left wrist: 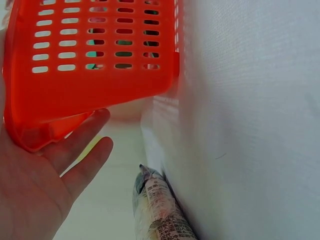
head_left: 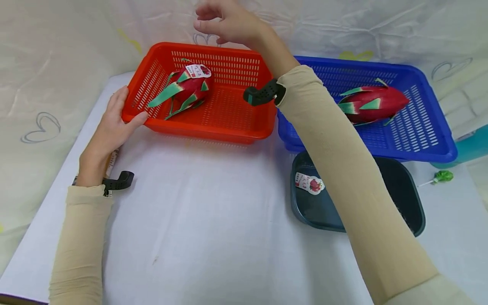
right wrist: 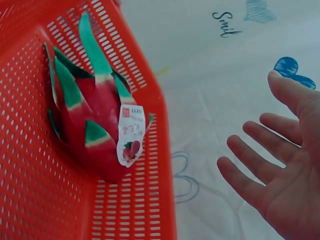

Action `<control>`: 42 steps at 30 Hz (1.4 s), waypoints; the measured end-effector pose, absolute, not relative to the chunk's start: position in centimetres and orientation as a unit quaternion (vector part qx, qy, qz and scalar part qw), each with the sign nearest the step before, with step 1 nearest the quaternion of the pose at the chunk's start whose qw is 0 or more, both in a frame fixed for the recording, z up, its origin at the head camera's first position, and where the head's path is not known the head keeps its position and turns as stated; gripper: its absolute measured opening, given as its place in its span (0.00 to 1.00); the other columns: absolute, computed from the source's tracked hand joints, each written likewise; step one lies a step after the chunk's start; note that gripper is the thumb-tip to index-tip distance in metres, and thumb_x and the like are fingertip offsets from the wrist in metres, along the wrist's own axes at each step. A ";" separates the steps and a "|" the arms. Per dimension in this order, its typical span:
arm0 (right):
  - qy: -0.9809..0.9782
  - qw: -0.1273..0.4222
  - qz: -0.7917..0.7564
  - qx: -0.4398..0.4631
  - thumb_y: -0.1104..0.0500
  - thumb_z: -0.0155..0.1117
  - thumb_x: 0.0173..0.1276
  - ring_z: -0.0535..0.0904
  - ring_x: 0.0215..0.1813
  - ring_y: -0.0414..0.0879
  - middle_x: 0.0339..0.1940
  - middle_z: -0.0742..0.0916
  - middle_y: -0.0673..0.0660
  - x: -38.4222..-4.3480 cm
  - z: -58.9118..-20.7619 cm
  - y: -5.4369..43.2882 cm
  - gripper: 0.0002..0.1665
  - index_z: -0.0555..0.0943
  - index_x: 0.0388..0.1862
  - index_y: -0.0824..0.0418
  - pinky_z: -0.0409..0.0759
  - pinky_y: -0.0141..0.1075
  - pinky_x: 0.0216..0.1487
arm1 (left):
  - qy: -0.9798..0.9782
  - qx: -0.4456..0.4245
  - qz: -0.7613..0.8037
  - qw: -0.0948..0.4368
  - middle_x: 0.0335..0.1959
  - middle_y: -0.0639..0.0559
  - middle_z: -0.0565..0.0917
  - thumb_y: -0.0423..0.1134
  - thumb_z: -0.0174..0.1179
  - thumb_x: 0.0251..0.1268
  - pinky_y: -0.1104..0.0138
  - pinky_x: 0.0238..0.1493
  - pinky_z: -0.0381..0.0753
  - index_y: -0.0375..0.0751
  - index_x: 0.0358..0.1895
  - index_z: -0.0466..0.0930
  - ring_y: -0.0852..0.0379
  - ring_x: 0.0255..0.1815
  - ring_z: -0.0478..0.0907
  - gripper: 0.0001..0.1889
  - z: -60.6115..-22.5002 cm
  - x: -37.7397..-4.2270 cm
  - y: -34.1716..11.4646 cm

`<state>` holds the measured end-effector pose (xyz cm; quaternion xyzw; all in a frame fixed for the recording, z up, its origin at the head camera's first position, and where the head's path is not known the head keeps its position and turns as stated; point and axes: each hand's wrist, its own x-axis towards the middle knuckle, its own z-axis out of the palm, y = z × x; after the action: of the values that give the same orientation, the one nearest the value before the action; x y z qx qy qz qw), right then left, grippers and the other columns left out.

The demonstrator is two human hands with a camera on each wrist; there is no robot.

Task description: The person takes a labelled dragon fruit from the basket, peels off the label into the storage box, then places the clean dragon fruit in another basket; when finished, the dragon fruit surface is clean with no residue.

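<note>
My left hand (head_left: 110, 127) holds the front left corner of a red plastic basket (head_left: 206, 134) by its rim. In the left wrist view, two fingers (left wrist: 85, 165) reach along under the rim, with the thumb hidden. Inside the basket lies a red dragon fruit (head_left: 190, 89) with green-tipped scales and a white label (right wrist: 131, 135). My right hand (head_left: 228, 23) is raised past the basket's back rim, its fingers loosely spread and holding nothing. In the right wrist view, that hand is apart from the basket and fruit.
To the right, a blue basket (head_left: 431, 118) holds another dragon fruit (head_left: 381, 103). A dark tray (head_left: 305, 212) with a loose label (head_left: 309, 183) sits partly under my right forearm. A green lollipop (head_left: 443, 176) lies far right; a printed wrapped package (left wrist: 162, 210) lies by my left wrist.
</note>
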<state>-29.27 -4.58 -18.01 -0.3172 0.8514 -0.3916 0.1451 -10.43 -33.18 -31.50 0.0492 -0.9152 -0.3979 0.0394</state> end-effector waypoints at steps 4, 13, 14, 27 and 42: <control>0.849 0.150 -0.397 -0.316 0.46 0.57 0.71 0.71 0.67 0.43 0.71 0.73 0.49 -29.7 -18.6 -4.7 0.34 0.64 0.73 0.50 0.74 0.31 0.66 | -0.915 0.047 -0.398 0.037 0.80 0.63 0.42 0.52 0.54 0.68 0.41 0.69 0.65 0.57 0.79 0.37 0.46 0.76 0.52 0.43 -31.5 -10.4 -33.1; 0.850 0.195 -0.385 -0.303 0.45 0.55 0.72 0.68 0.70 0.42 0.72 0.71 0.50 -30.4 -19.7 -5.0 0.36 0.60 0.75 0.51 0.72 0.33 0.68 | -0.918 0.051 -0.392 0.037 0.80 0.62 0.43 0.53 0.54 0.67 0.40 0.65 0.68 0.58 0.79 0.37 0.46 0.75 0.53 0.43 -31.5 -10.3 -32.7; 0.849 0.201 -0.387 -0.298 0.45 0.56 0.71 0.68 0.70 0.42 0.73 0.71 0.50 -30.5 -19.9 -5.0 0.37 0.60 0.76 0.51 0.72 0.33 0.68 | -0.918 0.050 -0.392 0.038 0.80 0.62 0.43 0.53 0.54 0.67 0.40 0.65 0.68 0.58 0.79 0.37 0.46 0.75 0.53 0.43 -31.5 -10.3 -32.7; 0.859 0.237 -0.338 -0.303 0.42 0.54 0.71 0.64 0.74 0.41 0.76 0.66 0.48 -30.3 -21.9 -7.2 0.39 0.57 0.77 0.50 0.67 0.32 0.72 | -0.920 0.044 -0.388 0.042 0.79 0.62 0.44 0.53 0.54 0.67 0.41 0.66 0.68 0.58 0.79 0.38 0.46 0.75 0.54 0.43 -31.4 -10.3 -32.5; 0.853 0.272 -0.311 -0.318 0.40 0.53 0.71 0.59 0.75 0.43 0.79 0.61 0.51 -30.3 -24.0 -8.2 0.43 0.52 0.78 0.55 0.64 0.31 0.74 | -0.916 0.047 -0.396 0.041 0.79 0.62 0.44 0.53 0.55 0.66 0.41 0.65 0.70 0.58 0.79 0.38 0.47 0.75 0.54 0.44 -31.6 -10.3 -31.9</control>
<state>-30.30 -8.24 -24.02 -0.3181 0.8535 -0.3107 0.2718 -10.30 -31.93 -31.58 0.0475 -0.9163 -0.3955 0.0407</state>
